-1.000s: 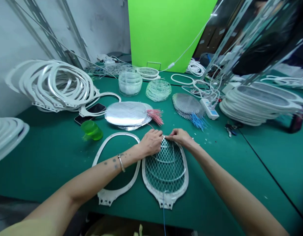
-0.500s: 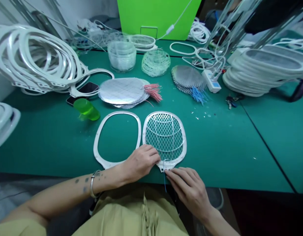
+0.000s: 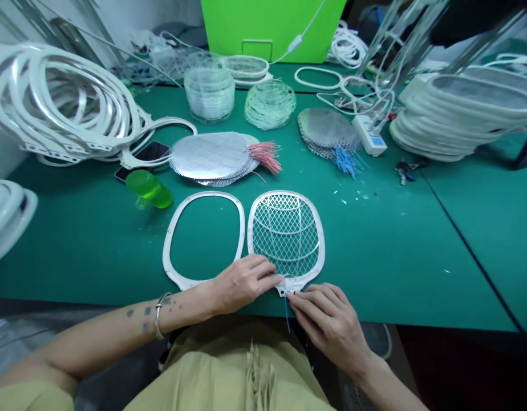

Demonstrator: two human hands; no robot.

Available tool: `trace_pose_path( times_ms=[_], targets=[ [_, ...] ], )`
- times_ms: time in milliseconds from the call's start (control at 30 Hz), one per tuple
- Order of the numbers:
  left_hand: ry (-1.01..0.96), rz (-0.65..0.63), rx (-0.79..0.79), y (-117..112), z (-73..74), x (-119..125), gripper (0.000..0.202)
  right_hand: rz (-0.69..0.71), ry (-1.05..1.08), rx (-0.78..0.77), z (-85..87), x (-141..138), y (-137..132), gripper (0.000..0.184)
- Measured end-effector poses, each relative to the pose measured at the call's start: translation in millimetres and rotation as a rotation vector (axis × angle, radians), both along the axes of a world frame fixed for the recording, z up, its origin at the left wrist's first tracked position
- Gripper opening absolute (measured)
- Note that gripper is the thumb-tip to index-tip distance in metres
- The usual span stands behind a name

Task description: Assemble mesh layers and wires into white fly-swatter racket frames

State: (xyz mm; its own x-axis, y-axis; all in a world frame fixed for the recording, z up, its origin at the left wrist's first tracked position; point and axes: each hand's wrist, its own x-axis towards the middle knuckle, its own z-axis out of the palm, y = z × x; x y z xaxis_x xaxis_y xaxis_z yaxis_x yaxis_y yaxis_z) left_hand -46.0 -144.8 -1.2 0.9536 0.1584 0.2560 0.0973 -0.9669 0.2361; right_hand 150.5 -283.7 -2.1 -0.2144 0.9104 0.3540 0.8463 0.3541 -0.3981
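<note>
My hands are at the neck of a white plastic fly-swatter racket frame (image 3: 319, 245), which lies flat on the green work mat (image 3: 417, 274) with wire mesh (image 3: 286, 228) set in it. My left hand (image 3: 242, 283) presses its fingers against the neck from the left. My right hand (image 3: 327, 322) pinches at the neck tip, where a thin blue wire (image 3: 287, 314) hangs down past the table edge. To the left, a bare white oval frame (image 3: 203, 195) lies flat, under my left wrist at its lower end.
Behind stand stacked mesh discs with pink wires (image 3: 212, 154) and blue wires (image 3: 327, 134), and a green translucent cup (image 3: 149, 188). Piles of white frames (image 3: 62, 108) (image 3: 460, 114) sit at both sides. A power strip (image 3: 369, 134), keys (image 3: 404, 171) and a phone (image 3: 139, 151) also lie there.
Both hands have moved from the far end of the mesh frame to its neck, and the view has tilted back. Over the last half second, little has moved.
</note>
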Motion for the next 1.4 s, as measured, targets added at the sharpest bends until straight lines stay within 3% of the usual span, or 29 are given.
trace_pose_path(
  times_ms=[833, 933, 1067, 1200, 1400],
  targets=[
    [0.07, -0.06, 0.095, 4.2, 6.7, 2.2, 0.021, 0.005, 0.091, -0.088, 1.9, 3.3, 3.1, 0.018],
    [0.118, -0.064, 0.109, 3.7, 10.0, 3.7, 0.022, -0.117, 0.19, -0.288, 7.2, 3.8, 9.9, 0.012],
    [0.169, -0.107, 0.082, 3.0, 16.6, 2.6, 0.029, -0.385, 0.255, -0.795, 19.2, 5.4, 36.2, 0.026],
    [0.236, -0.2, 0.065, 5.6, 19.9, 1.3, 0.044, -0.338, 0.188, -1.116, 29.8, 7.9, 67.8, 0.029],
    [0.321, -0.18, -0.073, 11.2, 24.1, 13.1, 0.041, -0.281, 0.097, -1.325, 36.3, 7.5, 94.6, 0.025]
  ],
)
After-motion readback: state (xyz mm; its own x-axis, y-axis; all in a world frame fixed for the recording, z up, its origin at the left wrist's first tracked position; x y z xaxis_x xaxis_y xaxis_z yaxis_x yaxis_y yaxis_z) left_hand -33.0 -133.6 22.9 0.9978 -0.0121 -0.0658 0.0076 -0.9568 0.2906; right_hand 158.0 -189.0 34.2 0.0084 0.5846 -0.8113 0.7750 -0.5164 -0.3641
